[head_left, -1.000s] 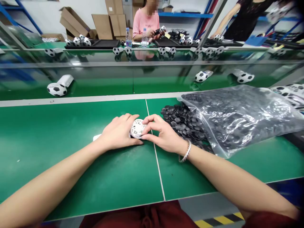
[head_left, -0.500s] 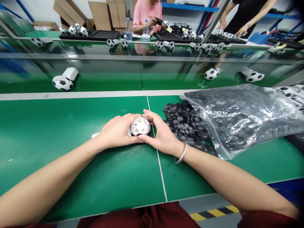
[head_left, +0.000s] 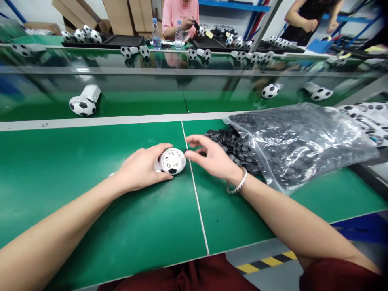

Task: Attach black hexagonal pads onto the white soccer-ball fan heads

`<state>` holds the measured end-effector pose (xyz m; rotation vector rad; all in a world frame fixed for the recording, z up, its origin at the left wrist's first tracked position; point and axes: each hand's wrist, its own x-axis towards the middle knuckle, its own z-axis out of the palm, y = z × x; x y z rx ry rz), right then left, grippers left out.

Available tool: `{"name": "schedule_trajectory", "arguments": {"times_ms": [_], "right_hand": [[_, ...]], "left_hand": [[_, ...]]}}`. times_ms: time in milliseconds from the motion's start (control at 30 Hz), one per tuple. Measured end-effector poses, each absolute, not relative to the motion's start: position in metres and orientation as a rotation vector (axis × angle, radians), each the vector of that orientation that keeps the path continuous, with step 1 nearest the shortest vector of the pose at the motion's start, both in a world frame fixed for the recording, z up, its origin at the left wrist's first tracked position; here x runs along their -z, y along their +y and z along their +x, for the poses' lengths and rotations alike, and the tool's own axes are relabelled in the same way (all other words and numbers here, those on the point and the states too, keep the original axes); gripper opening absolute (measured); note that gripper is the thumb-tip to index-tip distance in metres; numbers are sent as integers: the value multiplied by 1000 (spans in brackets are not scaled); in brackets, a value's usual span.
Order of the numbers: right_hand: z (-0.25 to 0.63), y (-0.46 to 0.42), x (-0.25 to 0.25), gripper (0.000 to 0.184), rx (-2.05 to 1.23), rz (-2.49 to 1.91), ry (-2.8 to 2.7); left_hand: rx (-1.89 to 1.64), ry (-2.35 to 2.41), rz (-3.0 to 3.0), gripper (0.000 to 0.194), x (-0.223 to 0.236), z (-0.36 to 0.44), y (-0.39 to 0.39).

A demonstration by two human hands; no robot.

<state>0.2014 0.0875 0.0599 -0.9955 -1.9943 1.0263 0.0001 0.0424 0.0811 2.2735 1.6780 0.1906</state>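
My left hand [head_left: 145, 165] is wrapped around a white soccer-ball-patterned housing [head_left: 172, 161] on the green work surface. The rounded end faces up and shows a cut-out pattern with black patches at its rim; its white handle is mostly hidden under my palm. Just right of the ball end, my right hand [head_left: 212, 157] is apart from it, thumb and fingers curled around a small black piece [head_left: 187, 151] that shows at the thumb tip. Behind that hand lies a heap of flat black plastic pieces [head_left: 239, 151], spilling from a clear plastic bag [head_left: 303, 141].
Beyond the table's pale edge strip [head_left: 136, 120], a green conveyor carries more soccer-ball housings [head_left: 83, 106]. Several patterned parts [head_left: 368, 117] lie at the right behind the bag. Across the line are a person in pink [head_left: 178, 18], another in black, bottles [head_left: 156, 34] and black trays [head_left: 121, 41].
My right hand has come off the ball end and moved slightly to the right. My left hand keeps the housing, its patterned top now more exposed. The view has shifted a little.
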Motion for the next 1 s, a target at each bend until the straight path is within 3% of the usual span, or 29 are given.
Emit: {"name": "schedule_trajectory", "arguments": {"times_ms": [100,200,667,800,1000], "right_hand": [[219,109,-63,20,-785,-1123,-1831],[228,120,-64,3,-580,-1165,-1903],[204,108,-39,20,-47,-836,-2734],[209,107,-46,20,-216,-854,-2555],[208,84,-67,12,-639,-660,-2269]], "left_hand": [[-151,1672,2368,53,-82,-3,43],[-126,1620,2510,56,-82,-6,44],[-175,1702,2605,59,-77,-7,44],[-171,1750,2587,60,-76,-9,43],[-134,1525,2450,79,-75,-13,44]]}}
